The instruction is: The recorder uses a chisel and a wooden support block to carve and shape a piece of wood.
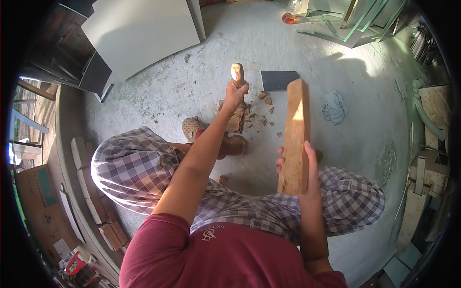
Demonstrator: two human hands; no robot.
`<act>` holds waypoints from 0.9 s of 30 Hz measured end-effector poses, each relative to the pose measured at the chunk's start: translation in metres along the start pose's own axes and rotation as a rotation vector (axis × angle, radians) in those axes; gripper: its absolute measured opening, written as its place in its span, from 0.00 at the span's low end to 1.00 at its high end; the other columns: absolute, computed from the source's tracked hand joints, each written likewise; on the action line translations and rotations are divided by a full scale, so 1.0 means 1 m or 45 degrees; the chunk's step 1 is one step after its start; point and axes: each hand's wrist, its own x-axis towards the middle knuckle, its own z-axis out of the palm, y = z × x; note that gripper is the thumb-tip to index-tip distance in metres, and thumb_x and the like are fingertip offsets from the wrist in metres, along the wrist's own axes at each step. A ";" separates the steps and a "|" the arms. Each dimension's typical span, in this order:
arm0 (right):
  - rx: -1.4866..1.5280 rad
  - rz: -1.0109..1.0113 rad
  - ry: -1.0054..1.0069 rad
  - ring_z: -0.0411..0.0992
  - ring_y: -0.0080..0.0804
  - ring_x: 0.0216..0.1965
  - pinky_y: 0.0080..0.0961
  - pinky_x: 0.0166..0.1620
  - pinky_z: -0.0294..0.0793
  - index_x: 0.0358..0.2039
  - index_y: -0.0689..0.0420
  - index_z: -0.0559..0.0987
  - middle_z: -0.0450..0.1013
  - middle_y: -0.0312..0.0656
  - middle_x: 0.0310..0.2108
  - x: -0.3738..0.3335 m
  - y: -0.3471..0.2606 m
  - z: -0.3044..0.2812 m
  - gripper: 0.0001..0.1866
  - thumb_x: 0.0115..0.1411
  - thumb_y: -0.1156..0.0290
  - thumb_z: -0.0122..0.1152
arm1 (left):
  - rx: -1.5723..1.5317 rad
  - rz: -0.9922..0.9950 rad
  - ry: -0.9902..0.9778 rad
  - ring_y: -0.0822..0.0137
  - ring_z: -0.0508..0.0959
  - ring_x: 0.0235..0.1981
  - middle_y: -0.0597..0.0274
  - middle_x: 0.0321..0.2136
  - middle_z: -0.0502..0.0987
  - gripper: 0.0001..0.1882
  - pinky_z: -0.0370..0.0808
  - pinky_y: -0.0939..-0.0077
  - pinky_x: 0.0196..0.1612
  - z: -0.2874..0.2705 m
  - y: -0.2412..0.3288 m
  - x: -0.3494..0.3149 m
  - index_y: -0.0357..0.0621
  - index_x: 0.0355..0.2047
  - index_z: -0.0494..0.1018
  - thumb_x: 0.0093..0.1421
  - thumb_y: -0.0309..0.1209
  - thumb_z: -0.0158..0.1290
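Observation:
My left hand is closed around the wooden handle of a chisel, its rounded butt pointing up; the blade is mostly hidden. Beneath that hand lies a rough brown block with a broken, crumbly surface, and I cannot tell its material. Brown chips are scattered to its right. In my right hand is a thick squared wooden billet, gripped near its lower end and raised over the floor, apart from the chisel. My shod foot rests just left of the block.
A dark flat tile and a crumpled pale blue cloth lie on the concrete floor. Large white panels lean at the far left. Glass sheets stand far right. Bricks line the left; a ribbed hose hangs right.

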 end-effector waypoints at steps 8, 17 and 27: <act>-0.870 -0.039 0.290 0.71 0.28 0.25 0.27 0.28 0.74 0.52 0.58 0.63 0.69 0.42 0.30 0.020 -0.017 0.029 0.32 0.55 0.49 0.55 | 0.010 -0.022 -0.005 0.78 0.69 0.21 0.69 0.20 0.70 0.09 0.69 0.80 0.25 0.008 -0.004 -0.001 0.40 0.30 0.67 0.51 0.27 0.56; -1.832 -0.484 0.503 0.76 0.41 0.34 0.32 0.37 0.73 0.57 0.56 0.60 0.74 0.52 0.33 0.056 -0.064 0.099 0.35 0.54 0.53 0.58 | 0.104 -0.064 -0.076 0.78 0.67 0.23 0.71 0.22 0.70 0.09 0.68 0.80 0.26 0.009 -0.003 -0.007 0.41 0.32 0.67 0.51 0.26 0.55; -1.696 -0.332 0.253 0.71 0.35 0.41 0.31 0.45 0.70 0.57 0.59 0.62 0.71 0.49 0.42 0.060 -0.046 0.044 0.34 0.55 0.54 0.57 | 0.169 0.006 -0.061 0.77 0.68 0.28 0.69 0.25 0.70 0.13 0.69 0.77 0.33 0.012 0.006 -0.014 0.40 0.37 0.68 0.52 0.27 0.55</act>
